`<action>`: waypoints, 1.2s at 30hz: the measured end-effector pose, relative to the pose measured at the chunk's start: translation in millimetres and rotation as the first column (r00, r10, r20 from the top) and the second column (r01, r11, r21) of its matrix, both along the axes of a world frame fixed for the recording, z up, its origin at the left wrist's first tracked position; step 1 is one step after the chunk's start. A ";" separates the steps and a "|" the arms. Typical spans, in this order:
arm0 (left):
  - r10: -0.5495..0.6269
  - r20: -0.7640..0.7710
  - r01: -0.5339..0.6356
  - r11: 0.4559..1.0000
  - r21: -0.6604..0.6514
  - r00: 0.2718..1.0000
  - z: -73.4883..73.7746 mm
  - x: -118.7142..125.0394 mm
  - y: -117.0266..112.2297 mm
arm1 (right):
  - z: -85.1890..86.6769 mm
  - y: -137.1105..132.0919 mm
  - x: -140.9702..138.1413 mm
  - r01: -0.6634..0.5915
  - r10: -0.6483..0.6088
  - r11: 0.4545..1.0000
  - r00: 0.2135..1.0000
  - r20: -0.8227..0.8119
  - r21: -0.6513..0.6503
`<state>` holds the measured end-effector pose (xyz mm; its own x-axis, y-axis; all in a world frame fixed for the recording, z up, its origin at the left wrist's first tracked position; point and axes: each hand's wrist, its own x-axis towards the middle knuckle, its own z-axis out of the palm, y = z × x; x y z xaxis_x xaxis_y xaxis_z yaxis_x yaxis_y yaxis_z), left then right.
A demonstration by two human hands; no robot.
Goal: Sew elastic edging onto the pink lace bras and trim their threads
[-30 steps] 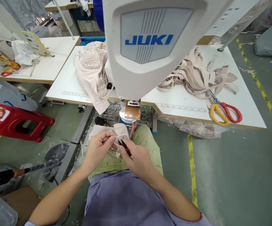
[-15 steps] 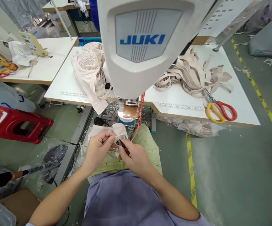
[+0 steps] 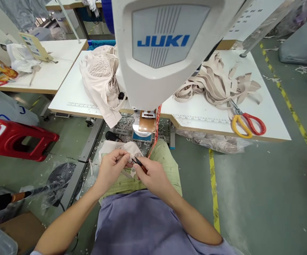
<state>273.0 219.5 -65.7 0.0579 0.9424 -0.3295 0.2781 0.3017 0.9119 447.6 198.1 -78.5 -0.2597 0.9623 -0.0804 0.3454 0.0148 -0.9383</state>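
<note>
Over my lap, my left hand (image 3: 115,165) pinches the edge of a pale beige fabric piece (image 3: 132,148). Part of that cloth hangs below my fingers and part lies behind them. My right hand (image 3: 153,174) is closed around small dark thread snips (image 3: 140,164). Their pointed tip meets the cloth right beside my left fingertips. Whether the blades are apart or together is too small to tell. Just beyond my hands is the sewing machine (image 3: 158,83), and a red braided cord (image 3: 157,128) runs down from it to my lap.
A pile of beige garments (image 3: 100,76) lies left of the machine head. On the right are beige straps (image 3: 214,83) and scissors (image 3: 246,122) with red and yellow handles at the table edge (image 3: 270,132). A red stool (image 3: 23,140) stands at left.
My hands stay together at the cloth, with the snips shifted very slightly. The whole view has moved a little.
</note>
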 end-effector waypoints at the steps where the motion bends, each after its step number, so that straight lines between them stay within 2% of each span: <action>1: -0.005 -0.001 0.005 1.000 -0.008 1.000 -3.7 -0.5 -0.2 | 1.8 -2.2 2.9 0.064 -0.065 0.998 0.994 -0.083 -0.010; 3: -0.013 0.007 0.013 0.999 -0.040 1.000 -11.2 -1.5 -1.1 | 6.2 -4.9 9.8 0.230 -0.231 0.973 0.948 -0.219 -0.030; 5: -0.005 0.030 0.007 0.997 -0.072 1.000 -15.9 -1.7 -2.5 | 8.6 -4.1 15.0 0.312 -0.305 0.950 0.932 -0.196 0.003; 6: 0.002 0.041 0.001 0.996 -0.086 0.999 -16.6 -1.2 -3.4 | 8.0 -2.6 16.0 0.292 -0.285 0.955 0.951 -0.120 0.047; 8: 0.007 0.048 -0.003 0.996 -0.093 0.999 -14.7 0.7 -5.5 | 2.4 1.7 14.4 0.157 -0.172 0.976 0.980 0.096 0.147; 10: 0.002 0.035 0.001 0.997 -0.072 0.999 -10.9 3.4 -7.9 | -7.4 5.2 9.5 0.021 -0.082 0.975 0.959 0.272 0.221; 14: -0.028 -0.081 0.031 0.999 0.035 0.996 -9.2 6.9 -12.7 | -24.3 6.9 0.5 -0.053 -0.100 0.946 0.890 0.446 0.320; 16: -0.065 -0.215 0.088 0.991 0.098 0.974 -13.2 8.0 -14.2 | -27.0 6.9 -2.7 -0.085 -0.107 0.940 0.848 0.519 0.331; 19: -0.119 -0.419 0.198 0.968 0.151 0.900 -21.7 10.8 -14.1 | -28.3 10.4 -8.1 -0.130 -0.085 0.948 0.778 0.622 0.292; 21: -0.140 -0.471 0.237 0.960 0.153 0.871 -26.7 12.1 -12.2 | -30.4 15.4 -10.5 -0.132 -0.054 0.961 0.772 0.633 0.242; 23: -0.167 -0.407 0.237 0.963 0.127 0.898 -30.5 10.7 -8.8 | -34.6 21.2 -8.6 -0.105 -0.003 0.981 0.835 0.550 0.163; 24: -0.174 -0.338 0.220 0.970 0.103 0.925 -32.1 8.5 -6.6 | -37.1 23.5 -5.4 -0.076 0.020 0.992 0.891 0.453 0.105; 26: -0.143 -0.186 0.155 0.986 0.052 0.972 -34.9 1.5 -1.9 | -42.1 26.1 5.2 -0.014 0.025 0.997 0.990 0.139 -0.076; 27: -0.114 -0.126 0.118 0.993 0.025 0.985 -36.1 -2.6 0.3 | -44.1 26.1 11.6 0.001 -0.013 0.982 0.998 -0.059 -0.190; 28: -0.087 -0.084 0.088 0.996 0.001 0.993 -37.1 -6.5 2.2 | -45.5 25.3 17.8 -0.004 -0.075 0.955 0.965 -0.253 -0.296; 30: -0.067 -0.035 0.066 0.997 -0.035 0.997 -38.7 -11.7 4.4 | -45.8 21.5 27.0 -0.055 -0.208 0.905 0.807 -0.552 -0.422; 32: -0.090 -0.014 0.089 0.995 -0.054 0.996 -39.5 -11.8 4.5 | -42.2 15.8 28.8 -0.069 -0.269 0.909 0.655 -0.706 -0.411; 33: -0.105 -0.013 0.104 0.993 -0.052 0.994 -39.5 -10.2 4.1 | -39.3 12.8 27.1 -0.073 -0.250 0.924 0.626 -0.738 -0.375; 34: -0.121 -0.015 0.121 0.992 -0.046 0.992 -39.3 -8.1 3.4 | -36.2 10.0 24.7 -0.080 -0.207 0.941 0.637 -0.743 -0.330; 35: -0.140 -0.020 0.139 0.989 -0.041 0.990 -38.8 -6.2 2.8 | -33.5 7.8 22.7 -0.104 -0.137 0.953 0.688 -0.713 -0.283; 36: -0.165 -0.025 0.164 0.986 -0.040 0.986 -37.9 -4.9 2.4 | -31.6 6.6 22.3 -0.138 -0.042 0.963 0.773 -0.633 -0.233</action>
<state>268.0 221.9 -103.6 0.2010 0.9077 -0.3682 0.3525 0.2837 0.8918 469.9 204.6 -110.1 -0.3836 0.9157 -0.1193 -0.3156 -0.2515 -0.9150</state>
